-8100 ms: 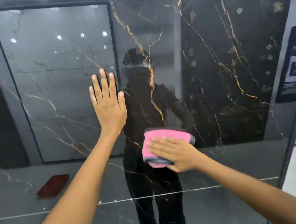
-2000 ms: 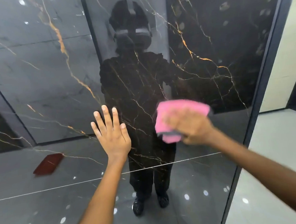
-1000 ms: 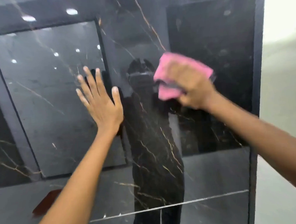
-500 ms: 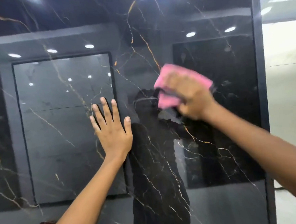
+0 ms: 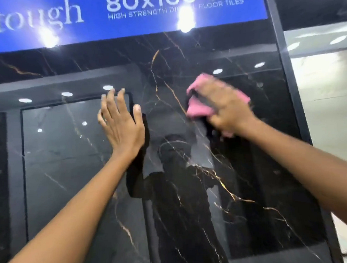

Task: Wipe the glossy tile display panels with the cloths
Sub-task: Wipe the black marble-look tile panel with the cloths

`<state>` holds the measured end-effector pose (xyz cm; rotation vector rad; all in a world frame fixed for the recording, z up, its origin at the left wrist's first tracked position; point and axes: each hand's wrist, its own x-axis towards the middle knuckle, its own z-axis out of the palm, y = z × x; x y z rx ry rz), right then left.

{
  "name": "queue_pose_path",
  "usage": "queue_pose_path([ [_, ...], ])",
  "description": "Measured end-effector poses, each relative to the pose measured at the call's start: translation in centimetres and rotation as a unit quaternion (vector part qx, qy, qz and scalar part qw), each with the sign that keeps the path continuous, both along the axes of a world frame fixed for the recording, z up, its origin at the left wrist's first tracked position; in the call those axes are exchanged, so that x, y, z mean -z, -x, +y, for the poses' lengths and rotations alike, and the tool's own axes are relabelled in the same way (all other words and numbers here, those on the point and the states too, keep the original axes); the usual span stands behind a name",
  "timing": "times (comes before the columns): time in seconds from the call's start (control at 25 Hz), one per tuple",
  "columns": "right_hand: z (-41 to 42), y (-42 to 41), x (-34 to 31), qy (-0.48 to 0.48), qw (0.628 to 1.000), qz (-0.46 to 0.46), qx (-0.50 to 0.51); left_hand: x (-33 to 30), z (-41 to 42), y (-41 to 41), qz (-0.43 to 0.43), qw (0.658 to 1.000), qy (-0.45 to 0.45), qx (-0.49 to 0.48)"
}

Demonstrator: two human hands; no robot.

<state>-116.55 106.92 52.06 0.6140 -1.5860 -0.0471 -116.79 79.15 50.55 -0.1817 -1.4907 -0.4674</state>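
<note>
Pressing the pink cloth (image 5: 197,110) against the glossy black tile panel (image 5: 191,190), the right hand (image 5: 225,110) has its fingers curled over the cloth, which bunches under the palm and pokes out to the left and above. The left hand (image 5: 121,124) lies flat, fingers straight, just beside it on the same panel, holding nothing. Both sit high on the panel, a short way below the blue sign (image 5: 122,15). Most of the panel runs downward from the cloth, its long axis upright, so I would expect downward strokes by the right hand.

Hand (image 5: 122,128) and cloth (image 5: 197,110) on glossy panel (image 5: 191,190)
</note>
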Motion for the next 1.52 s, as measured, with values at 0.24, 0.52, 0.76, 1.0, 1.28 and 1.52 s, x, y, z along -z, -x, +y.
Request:
queue_pose_path([
  [0.24, -5.5, 1.0, -0.3, 0.040, 0.999, 0.012, -0.014, -5.4, 1.0, 3.2, -0.035, 0.995, 0.052, -0.077],
  [0.52, 3.8, -1.8, -10.1, 0.273, 0.961, -0.042, 0.034, -4.8, 1.1, 3.5, -0.024, 0.994, 0.044, -0.095],
  [0.76, -6.6, -0.6, -3.7, -0.120, 0.987, -0.091, 0.047, -4.8, 0.9, 3.8, -0.012, 0.994, 0.045, -0.101],
  [1.0, 1.7, -2.3, -12.1, 0.360, 0.932, -0.039, 0.017, -4.7, 1.3, 3.7, -0.013, 0.996, 0.035, -0.085],
  [1.28, -5.4, -1.5, -9.8, 0.012, 0.996, -0.036, 0.086, -4.6, 0.9, 3.3, -0.022, 0.995, 0.043, -0.089],
  [1.52, -1.4, -1.2, -12.4, 0.507, 0.861, -0.020, 0.017, -4.5, 1.6, 3.5, -0.021, 0.996, 0.024, -0.083],
])
